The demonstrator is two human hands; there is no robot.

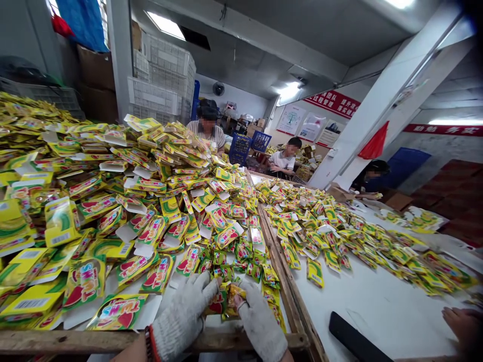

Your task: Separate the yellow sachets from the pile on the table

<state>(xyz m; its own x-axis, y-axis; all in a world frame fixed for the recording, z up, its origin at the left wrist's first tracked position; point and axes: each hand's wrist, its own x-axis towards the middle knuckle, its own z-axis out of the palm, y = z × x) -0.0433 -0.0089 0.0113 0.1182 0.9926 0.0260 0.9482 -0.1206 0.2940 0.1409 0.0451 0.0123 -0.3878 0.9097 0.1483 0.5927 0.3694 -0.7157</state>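
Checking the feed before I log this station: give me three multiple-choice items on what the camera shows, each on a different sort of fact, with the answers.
1. Where does the black slab lie?
A) on the white table
B) on the heap of yellow cards
C) in a blue crate

2. What colour are the knit gloves?
A) blue
B) black
C) whitish grey

3. What is the right hand doing?
A) gripping the wooden rail
B) holding a small yellow sachet
C) lying flat on the white table

1: A, it rests on the white table, right of the wooden rail.
2: C, both gloves show that pale knit.
3: B, the sachet sits at its fingers.
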